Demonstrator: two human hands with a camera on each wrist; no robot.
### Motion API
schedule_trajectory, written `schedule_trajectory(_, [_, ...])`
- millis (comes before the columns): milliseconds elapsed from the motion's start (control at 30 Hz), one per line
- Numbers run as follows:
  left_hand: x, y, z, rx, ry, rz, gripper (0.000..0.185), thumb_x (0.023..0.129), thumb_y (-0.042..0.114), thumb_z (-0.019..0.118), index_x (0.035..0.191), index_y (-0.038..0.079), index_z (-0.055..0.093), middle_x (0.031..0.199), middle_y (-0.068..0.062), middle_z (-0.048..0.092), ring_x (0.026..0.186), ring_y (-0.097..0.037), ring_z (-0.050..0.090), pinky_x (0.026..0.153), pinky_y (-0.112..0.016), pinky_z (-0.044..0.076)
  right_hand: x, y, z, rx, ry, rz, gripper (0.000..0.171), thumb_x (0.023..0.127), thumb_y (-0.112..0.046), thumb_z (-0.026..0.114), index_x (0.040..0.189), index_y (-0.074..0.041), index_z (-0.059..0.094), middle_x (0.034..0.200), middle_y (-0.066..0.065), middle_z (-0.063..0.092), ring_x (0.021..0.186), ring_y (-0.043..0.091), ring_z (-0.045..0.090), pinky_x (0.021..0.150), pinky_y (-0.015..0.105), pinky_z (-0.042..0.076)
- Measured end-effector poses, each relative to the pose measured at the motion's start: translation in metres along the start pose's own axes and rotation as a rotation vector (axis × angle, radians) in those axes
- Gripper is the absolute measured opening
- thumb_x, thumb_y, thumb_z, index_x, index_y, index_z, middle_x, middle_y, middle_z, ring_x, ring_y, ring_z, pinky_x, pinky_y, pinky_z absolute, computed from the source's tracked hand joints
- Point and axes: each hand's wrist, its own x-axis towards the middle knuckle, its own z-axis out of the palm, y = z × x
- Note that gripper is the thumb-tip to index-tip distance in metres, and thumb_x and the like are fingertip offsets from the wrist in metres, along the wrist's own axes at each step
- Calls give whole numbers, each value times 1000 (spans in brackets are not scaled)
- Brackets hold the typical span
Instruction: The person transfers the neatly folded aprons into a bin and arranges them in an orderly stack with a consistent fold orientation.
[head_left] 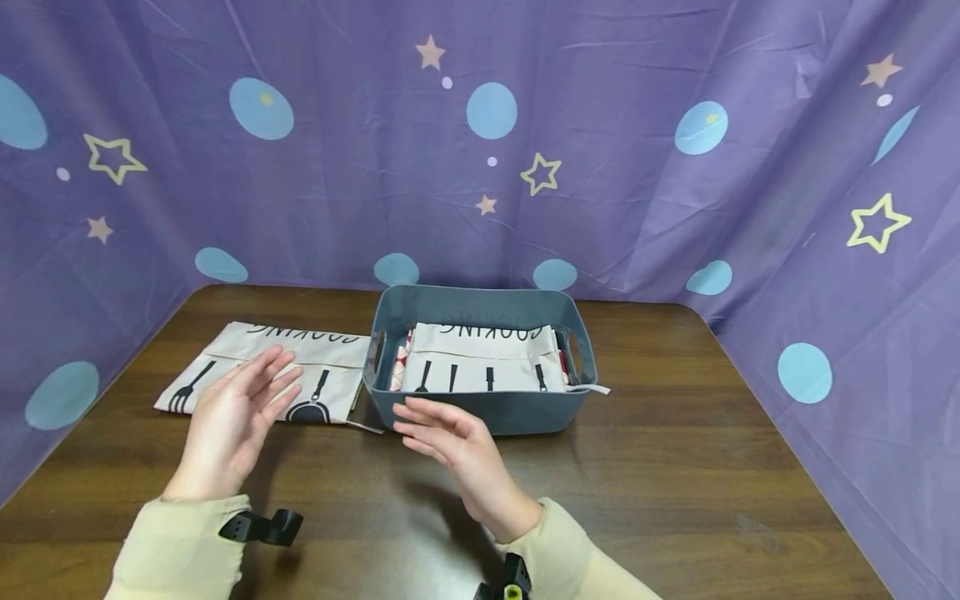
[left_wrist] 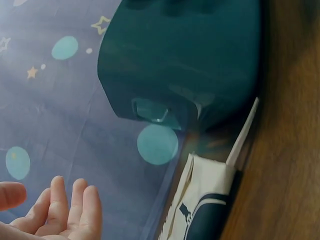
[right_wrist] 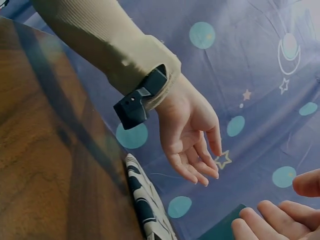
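My left hand (head_left: 236, 425) hovers over the near side of a folded white cloth (head_left: 258, 358), its fingers loosely extended and holding nothing. That cloth is printed with black utensils and "COOKING", and a thin white strap sticks out at its right corner. My right hand (head_left: 468, 458) is in the air before a blue-grey plastic bin (head_left: 487, 414), also holding nothing, fingers pointing left. Inside the bin a similar folded white cloth (head_left: 480, 358) lies on top of a red-and-white patterned cloth (head_left: 400, 367), mostly hidden. The right wrist view shows both hands apart, with relaxed fingers (right_wrist: 270, 220).
The brown wooden table (head_left: 675, 467) carries the bin at its far middle and the folded cloth to the left. A white strap (head_left: 596, 388) hangs over the bin's front right rim. A purple curtain (head_left: 622, 208) with stars and blue spots encloses the back and sides.
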Motion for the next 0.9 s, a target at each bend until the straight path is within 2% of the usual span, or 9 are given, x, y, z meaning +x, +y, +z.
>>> schedule_trajectory(200, [2, 4, -8, 29, 50, -1, 12, 101, 18, 58, 105, 13, 68, 100, 2, 75, 94, -12, 73, 80, -26, 59, 3, 10, 4, -22, -18, 6, 46, 96, -1, 52, 139, 15, 43, 141, 32, 49, 131, 48, 48, 104, 37, 50])
schedule_trajectory(433, [4, 4, -15, -8, 65, -23, 12, 101, 17, 56, 106, 12, 67, 101, 1, 75, 95, -12, 72, 79, -26, 59, 5, 19, 10, -32, -11, 22, 47, 94, 2, 55, 139, 13, 46, 141, 31, 49, 132, 45, 49, 102, 31, 51])
schedule_trajectory(633, [5, 4, -17, -11, 76, -29, 13, 101, 18, 57, 104, 12, 68, 100, 2, 76, 94, -11, 72, 78, -26, 59, 7, 28, 15, -72, -16, 26, 45, 94, 1, 56, 138, 11, 48, 142, 28, 51, 132, 38, 51, 105, 29, 48])
schedule_trajectory(767, [7, 5, -20, 2, 83, -36, 12, 101, 20, 58, 104, 14, 68, 101, 4, 75, 95, -10, 72, 78, -25, 59, 7, 32, 19, -96, -13, 21, 45, 94, 2, 57, 137, 11, 50, 143, 27, 50, 136, 41, 46, 108, 31, 46])
schedule_trajectory(900, [9, 5, -25, 20, 90, -25, 11, 100, 21, 59, 104, 16, 67, 100, 5, 75, 94, -8, 72, 76, -24, 58, 8, 35, 24, -131, 2, 49, 46, 93, 1, 59, 138, 7, 51, 145, 23, 51, 138, 40, 44, 113, 39, 41])
